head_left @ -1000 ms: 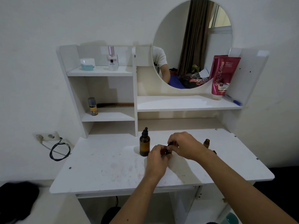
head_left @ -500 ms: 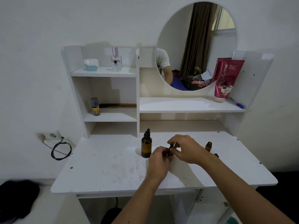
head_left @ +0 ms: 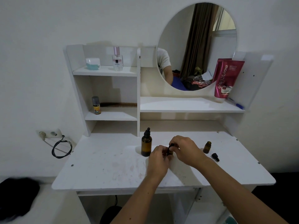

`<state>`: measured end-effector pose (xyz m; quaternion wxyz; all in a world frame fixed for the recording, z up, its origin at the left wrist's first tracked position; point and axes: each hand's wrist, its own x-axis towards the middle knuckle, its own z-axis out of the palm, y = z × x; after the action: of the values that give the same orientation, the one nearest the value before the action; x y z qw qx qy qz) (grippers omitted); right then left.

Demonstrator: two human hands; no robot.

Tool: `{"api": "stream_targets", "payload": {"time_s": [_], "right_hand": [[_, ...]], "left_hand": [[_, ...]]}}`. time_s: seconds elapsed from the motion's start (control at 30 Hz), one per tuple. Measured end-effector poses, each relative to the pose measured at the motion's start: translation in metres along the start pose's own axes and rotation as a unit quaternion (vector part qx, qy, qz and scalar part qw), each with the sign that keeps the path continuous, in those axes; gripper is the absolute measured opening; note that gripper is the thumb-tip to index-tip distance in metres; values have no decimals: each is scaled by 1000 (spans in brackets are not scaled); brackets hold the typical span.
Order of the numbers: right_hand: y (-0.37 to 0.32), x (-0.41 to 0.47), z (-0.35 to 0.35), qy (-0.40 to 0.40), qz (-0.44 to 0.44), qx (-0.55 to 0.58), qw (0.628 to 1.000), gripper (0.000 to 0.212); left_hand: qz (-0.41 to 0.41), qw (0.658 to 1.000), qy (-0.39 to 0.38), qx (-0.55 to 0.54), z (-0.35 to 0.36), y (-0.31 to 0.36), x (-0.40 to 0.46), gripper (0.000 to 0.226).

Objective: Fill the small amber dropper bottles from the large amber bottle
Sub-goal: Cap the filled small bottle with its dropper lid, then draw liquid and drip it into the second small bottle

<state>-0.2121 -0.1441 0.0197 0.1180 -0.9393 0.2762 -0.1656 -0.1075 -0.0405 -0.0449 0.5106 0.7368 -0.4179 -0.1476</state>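
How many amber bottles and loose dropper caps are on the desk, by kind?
Large amber bottle, capped, standing: 1
Small amber bottles: 2, one held between the left hand and right hand at, one open and standing at
Loose dropper cap, lying on the desk: 1
Total: 4

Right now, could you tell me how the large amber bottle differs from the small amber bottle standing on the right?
The large amber bottle is taller and wider; the small amber bottle is short. The large one wears its black dropper cap; the small one is open, with a dropper cap lying beside it. Both stand upright on the desk.
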Motion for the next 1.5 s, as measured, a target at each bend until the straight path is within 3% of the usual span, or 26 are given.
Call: {"api": "stream_targets", "payload": {"time_s": [0.17,0.27,0.47,0.67,0.8,0.93,1.17,1.5], "right_hand": [[-5,-4,1,-10,12,-12,1000,13],[-7,-9,-3,-7,10,-10,1000,27],[-26,-4,-17,87,-14,23,996,32],[-58,19,-13,104,1,129,986,31],[-74,33,-9,79,33,214,973,37],[-79,43,-2,64,54,240,967,31],[-84,49,4,83,74,266,957,8],[-86,53,7,109,88,255,957,24]], "left_hand": [[-3,1000,2,16,0,1,-1,23],[4,1000,1,15,-3,4,-7,29],[-16,1000,1,-9,-19,-8,-24,35],[-40,993,92,-56,-66,-26,-21,16],[-46,989,132,-39,-79,-30,-6,41],[-37,995,87,-36,-76,-37,9,66],[-46,997,52,-22,-70,-40,17,47],[-62,997,49,5,-70,-37,15,52]]}}
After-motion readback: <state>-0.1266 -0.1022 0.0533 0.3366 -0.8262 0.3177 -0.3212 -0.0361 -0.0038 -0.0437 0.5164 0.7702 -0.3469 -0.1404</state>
